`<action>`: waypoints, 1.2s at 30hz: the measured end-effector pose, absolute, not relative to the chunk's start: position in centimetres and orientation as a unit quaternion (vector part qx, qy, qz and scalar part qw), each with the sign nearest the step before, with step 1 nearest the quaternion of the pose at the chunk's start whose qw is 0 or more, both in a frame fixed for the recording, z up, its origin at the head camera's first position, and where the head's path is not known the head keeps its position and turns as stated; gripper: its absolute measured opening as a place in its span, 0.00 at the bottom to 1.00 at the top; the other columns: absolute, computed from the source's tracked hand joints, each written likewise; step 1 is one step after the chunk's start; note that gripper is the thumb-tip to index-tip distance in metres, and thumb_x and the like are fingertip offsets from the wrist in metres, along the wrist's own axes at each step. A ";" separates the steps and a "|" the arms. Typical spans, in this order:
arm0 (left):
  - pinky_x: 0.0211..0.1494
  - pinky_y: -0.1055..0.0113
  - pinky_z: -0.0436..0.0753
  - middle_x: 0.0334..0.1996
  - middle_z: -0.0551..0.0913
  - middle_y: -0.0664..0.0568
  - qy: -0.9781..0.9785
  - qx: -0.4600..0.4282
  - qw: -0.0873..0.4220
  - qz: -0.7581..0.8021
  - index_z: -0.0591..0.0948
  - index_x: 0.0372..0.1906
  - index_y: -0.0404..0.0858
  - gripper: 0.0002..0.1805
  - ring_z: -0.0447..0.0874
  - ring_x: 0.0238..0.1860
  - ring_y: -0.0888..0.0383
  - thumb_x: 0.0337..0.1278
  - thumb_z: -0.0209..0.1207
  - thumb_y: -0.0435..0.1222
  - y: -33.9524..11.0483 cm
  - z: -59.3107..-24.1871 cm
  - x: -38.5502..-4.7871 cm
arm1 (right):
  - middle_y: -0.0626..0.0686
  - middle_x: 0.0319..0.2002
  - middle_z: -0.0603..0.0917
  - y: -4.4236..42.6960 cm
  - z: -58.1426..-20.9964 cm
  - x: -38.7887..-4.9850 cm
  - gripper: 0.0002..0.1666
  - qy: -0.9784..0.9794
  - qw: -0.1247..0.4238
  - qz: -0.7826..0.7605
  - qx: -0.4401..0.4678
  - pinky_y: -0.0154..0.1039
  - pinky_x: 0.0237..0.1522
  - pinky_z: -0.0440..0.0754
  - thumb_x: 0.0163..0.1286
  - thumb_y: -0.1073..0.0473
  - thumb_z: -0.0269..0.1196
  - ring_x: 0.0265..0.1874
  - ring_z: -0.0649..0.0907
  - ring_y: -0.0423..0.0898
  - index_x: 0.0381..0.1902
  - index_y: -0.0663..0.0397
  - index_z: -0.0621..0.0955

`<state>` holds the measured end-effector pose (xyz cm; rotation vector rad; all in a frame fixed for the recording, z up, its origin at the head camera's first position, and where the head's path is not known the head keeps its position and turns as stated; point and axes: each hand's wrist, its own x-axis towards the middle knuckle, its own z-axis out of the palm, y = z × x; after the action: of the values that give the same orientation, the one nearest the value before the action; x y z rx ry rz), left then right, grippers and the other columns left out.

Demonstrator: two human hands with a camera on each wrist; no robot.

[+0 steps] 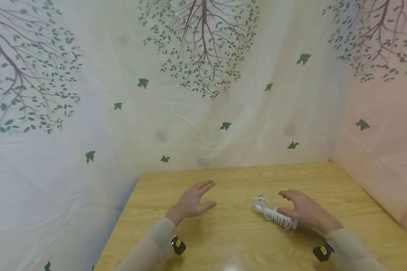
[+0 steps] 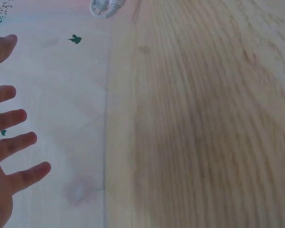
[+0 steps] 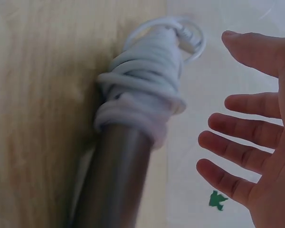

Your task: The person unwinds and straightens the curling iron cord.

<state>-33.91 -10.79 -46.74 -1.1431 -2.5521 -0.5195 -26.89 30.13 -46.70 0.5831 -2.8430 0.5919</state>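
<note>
A white corded appliance, which looks like a curling iron, lies on the wooden table. Its white cord is wound several times around the handle, and a dark barrel extends from it in the right wrist view. The plug sits by the handle's far end. My right hand hovers just above and beside the appliance, fingers spread and holding nothing; in the head view it hides the barrel. Off to the left, my left hand hangs over the table with fingers extended, apart from everything.
A pale curtain printed with trees and green birds hangs behind the table and along its left side. A pinkish stretch of curtain borders the right edge. Small dark cameras are strapped at both wrists.
</note>
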 end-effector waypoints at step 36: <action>0.63 0.56 0.75 0.63 0.76 0.52 -0.892 -0.388 0.093 -0.212 0.72 0.67 0.46 0.32 0.76 0.62 0.54 0.65 0.51 0.59 -6.0 -49.9 -34.2 | 0.38 0.28 0.78 33.8 -51.3 -24.7 0.14 -0.943 0.051 0.253 0.208 0.31 0.28 0.72 0.65 0.45 0.66 0.26 0.72 0.29 0.42 0.46 0.81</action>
<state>-34.21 -6.05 -49.87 -1.1522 -2.6470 -0.6279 -24.74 33.80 -51.29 0.6326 -2.8712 0.7714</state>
